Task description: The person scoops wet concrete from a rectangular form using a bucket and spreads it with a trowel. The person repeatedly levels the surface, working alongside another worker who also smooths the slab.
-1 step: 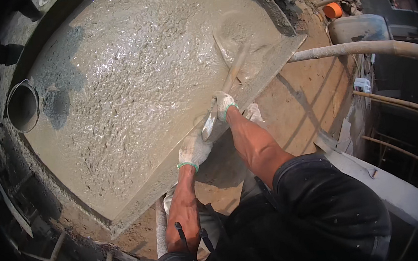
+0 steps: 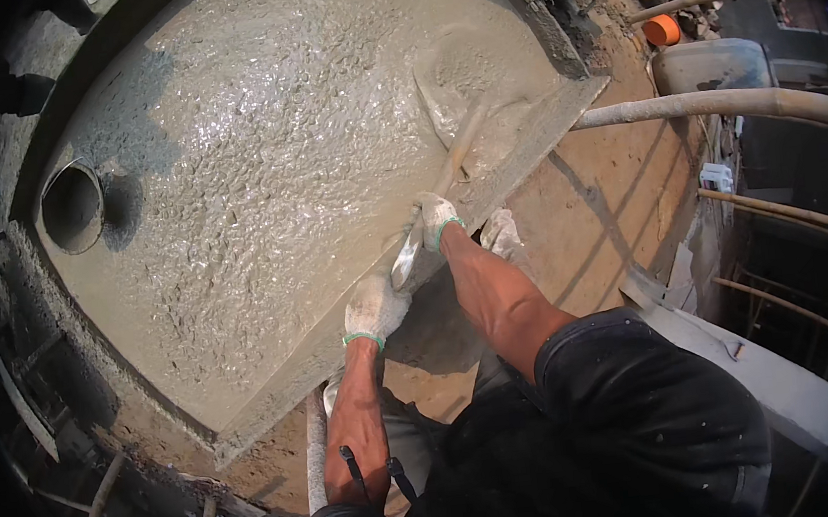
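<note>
Both my hands, in pale knit gloves with green cuffs, grip the pale handle (image 2: 461, 149) of a long-handled tool. Its head is sunk in wet grey mortar (image 2: 255, 164), so I cannot tell its kind. Lower on the handle, my left hand (image 2: 376, 307) is closed around the end portion. My right hand (image 2: 438, 218) is wrapped around it further up. The handle slants away to the right across the near side of a mortar-caked box (image 2: 292, 388). At the left side of the box, a round bucket (image 2: 98, 201) shows its open mouth, tilted above the mortar.
Bamboo poles (image 2: 718, 104) jut in from the right, above brown ground. A large pale container (image 2: 712, 65) and an orange round object (image 2: 660, 30) lie at the upper right. A long white beam (image 2: 775, 383) slants at the lower right.
The bucket has moved to the right, from the box's left edge further over the mortar. Both hands, still gripping the handle, appear slightly further left in the picture.
</note>
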A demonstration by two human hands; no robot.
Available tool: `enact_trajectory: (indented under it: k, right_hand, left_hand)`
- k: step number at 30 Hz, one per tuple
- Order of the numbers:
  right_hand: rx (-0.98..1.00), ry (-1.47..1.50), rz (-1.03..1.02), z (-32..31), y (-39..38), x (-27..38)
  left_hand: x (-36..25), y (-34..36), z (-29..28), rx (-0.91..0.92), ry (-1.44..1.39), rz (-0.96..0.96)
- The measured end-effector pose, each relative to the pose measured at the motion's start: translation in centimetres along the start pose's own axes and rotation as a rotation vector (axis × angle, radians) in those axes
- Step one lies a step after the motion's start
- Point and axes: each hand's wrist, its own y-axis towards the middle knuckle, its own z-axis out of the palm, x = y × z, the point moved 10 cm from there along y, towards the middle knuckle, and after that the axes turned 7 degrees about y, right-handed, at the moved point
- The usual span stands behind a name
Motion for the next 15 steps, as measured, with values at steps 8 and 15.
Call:
enact_trajectory:
  k: [8, 15]
  right_hand:
    - [0.115, -0.155, 0.176, 2.1, -15.8, -20.7]
    - [0.292, -0.365, 0.148, 1.8, -21.0, -8.0]
  left_hand:
    - [7.1, -21.8, -2.6, -0.084, -0.064, -0.323]
    - [-4.3, -20.6, 3.0, -0.332, -0.568, -0.282]
